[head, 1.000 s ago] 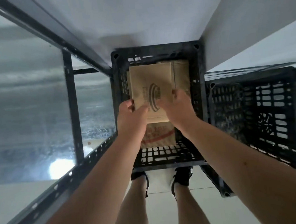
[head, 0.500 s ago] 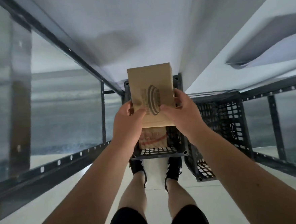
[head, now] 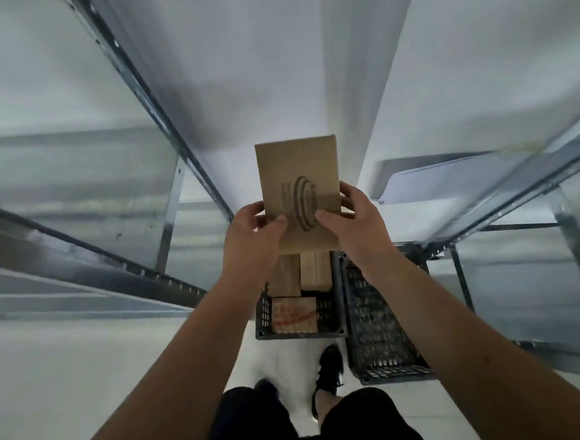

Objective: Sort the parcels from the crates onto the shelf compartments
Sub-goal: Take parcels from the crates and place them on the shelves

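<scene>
Soft, cool, even light fills the frame with no hard highlights. A broad grey shadow smudges the pale wall [head: 271,66] at 12 o'clock. The parcel [head: 297,171], left hand [head: 249,240] and right hand [head: 357,222] at centre read sharpest. Motion blur smears the shelf rails [head: 78,255] at 9 o'clock, the shelf edge [head: 485,185] at 3 o'clock and a shoe [head: 266,388] at 6 o'clock. Wide-angle distortion bows straight lines toward the edges. The crates [head: 382,333] sit dim, their detail murky.
</scene>
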